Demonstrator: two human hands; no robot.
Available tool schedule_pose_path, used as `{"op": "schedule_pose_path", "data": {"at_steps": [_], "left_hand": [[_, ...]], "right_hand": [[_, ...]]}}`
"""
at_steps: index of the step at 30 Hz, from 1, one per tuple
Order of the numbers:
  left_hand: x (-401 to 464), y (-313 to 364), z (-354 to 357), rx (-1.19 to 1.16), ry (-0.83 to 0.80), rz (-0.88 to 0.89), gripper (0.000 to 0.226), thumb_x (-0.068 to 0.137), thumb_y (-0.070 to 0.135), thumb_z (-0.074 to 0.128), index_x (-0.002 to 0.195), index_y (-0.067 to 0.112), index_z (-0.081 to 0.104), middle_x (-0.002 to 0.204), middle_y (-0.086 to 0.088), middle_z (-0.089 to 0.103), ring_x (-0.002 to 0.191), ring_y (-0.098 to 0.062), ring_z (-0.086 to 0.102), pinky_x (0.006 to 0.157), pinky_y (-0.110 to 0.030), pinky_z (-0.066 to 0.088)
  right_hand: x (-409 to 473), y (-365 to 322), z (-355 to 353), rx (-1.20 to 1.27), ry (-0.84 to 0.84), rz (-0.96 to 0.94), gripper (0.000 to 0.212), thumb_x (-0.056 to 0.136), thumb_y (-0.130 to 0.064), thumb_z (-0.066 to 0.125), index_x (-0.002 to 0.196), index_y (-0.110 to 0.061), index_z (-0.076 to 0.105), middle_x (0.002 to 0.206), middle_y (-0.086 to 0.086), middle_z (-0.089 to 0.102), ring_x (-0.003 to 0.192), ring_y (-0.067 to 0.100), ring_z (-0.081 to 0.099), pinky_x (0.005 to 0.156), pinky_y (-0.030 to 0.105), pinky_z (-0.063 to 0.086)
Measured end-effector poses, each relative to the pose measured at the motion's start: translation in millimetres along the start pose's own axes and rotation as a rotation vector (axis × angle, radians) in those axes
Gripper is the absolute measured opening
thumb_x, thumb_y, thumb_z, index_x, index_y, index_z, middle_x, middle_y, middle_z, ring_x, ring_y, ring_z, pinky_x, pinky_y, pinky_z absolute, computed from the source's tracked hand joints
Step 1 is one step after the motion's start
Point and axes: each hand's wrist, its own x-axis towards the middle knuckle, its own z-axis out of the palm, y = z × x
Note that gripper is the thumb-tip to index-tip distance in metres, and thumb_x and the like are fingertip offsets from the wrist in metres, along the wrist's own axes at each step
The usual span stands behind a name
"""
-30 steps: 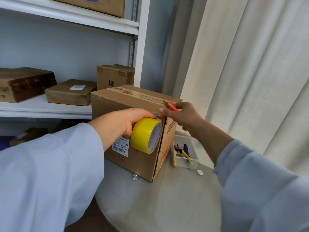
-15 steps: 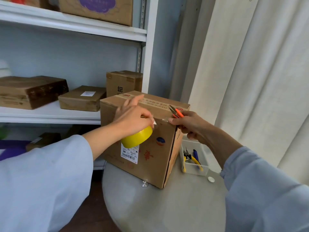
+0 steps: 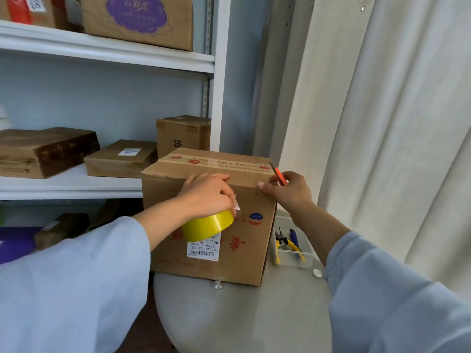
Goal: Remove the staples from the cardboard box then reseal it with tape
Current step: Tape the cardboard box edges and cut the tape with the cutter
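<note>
Since a moment ago the left hand (image 3: 206,197) has pulled the yellow tape roll (image 3: 207,225) left across the cardboard box (image 3: 244,240) at frame centre; the right hand (image 3: 288,192) pins the edge, clutching orange snips (image 3: 279,176). Tension could lift the strip's unpressed end.

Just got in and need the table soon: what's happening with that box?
A person is taping a cardboard box that stands on the round table. The left hand holds a yellow tape roll against the box's front, just below the top edge. The right hand presses on the top right corner while holding a small orange cutter. A tray of tools sits right of the box.
</note>
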Motion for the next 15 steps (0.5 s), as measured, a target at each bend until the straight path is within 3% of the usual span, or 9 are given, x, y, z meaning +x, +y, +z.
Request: {"op": "schedule_pose_path", "data": {"at_steps": [3,5,8,11,13,15], "left_hand": [[-0.2,4.7,-15.0,-0.276,-0.009,0.004,0.013,0.063,0.04,0.062,0.066,0.037,0.074,0.118,0.022,0.058,0.12,-0.012,0.046,0.104,-0.038,0.03],[-1.1,0.8,-23.8,-0.375,0.004,-0.024,0.009,0.071,0.031,0.067,0.069,0.03,0.076,0.102,0.021,0.063,0.107,-0.006,0.051,0.09,-0.028,0.036],[-1.6,-15.9,-29.1,-0.241,-0.047,-0.091,0.014,0.072,0.029,0.072,0.083,0.024,0.078,0.115,0.006,0.066,0.122,-0.019,0.049,0.102,-0.035,0.035],[-9.1,-17.3,-20.7,-0.014,-0.067,-0.2,0.021,0.077,0.032,0.064,0.093,0.024,0.076,0.135,-0.003,0.053,0.132,-0.028,0.038,0.111,-0.047,0.023],[-9.7,-7.7,-13.4,0.018,-0.071,-0.204,0.026,0.071,0.038,0.06,0.09,0.027,0.075,0.131,-0.002,0.056,0.129,-0.029,0.04,0.111,-0.058,0.015],[-9.2,8.2,-9.6,-0.04,-0.138,-0.142,0.024,0.072,0.034,0.064,0.089,0.022,0.075,0.118,0.0,0.063,0.12,-0.027,0.048,0.11,-0.057,0.022]], "right_hand": [[2.0,5.2,-6.4,-0.046,0.106,-0.012,0.021,0.08,-0.031,0.075,0.093,-0.021,0.061,0.089,-0.003,0.061,0.087,0.019,0.059,0.073,0.034,0.049],[4.2,7.4,-11.9,-0.12,0.195,-0.03,0.008,0.084,-0.026,0.068,0.089,-0.027,0.061,0.09,-0.002,0.063,0.084,0.02,0.06,0.078,0.039,0.054],[0.1,11.9,-14.0,-0.148,0.243,-0.024,0.002,0.091,-0.028,0.06,0.092,-0.026,0.061,0.089,-0.001,0.063,0.081,0.021,0.06,0.074,0.038,0.053],[-2.7,13.5,-7.0,-0.153,0.185,0.005,0.017,0.094,-0.034,0.057,0.087,-0.019,0.063,0.077,0.002,0.062,0.073,0.024,0.06,0.07,0.039,0.052],[2.3,12.1,-4.7,-0.175,0.14,0.02,0.012,0.094,-0.028,0.055,0.091,-0.018,0.062,0.076,0.002,0.06,0.073,0.025,0.059,0.069,0.039,0.053],[5.2,9.9,-2.8,-0.207,0.11,0.032,0.008,0.094,-0.022,0.054,0.098,-0.02,0.06,0.079,0.002,0.059,0.07,0.023,0.06,0.067,0.037,0.053]]}}
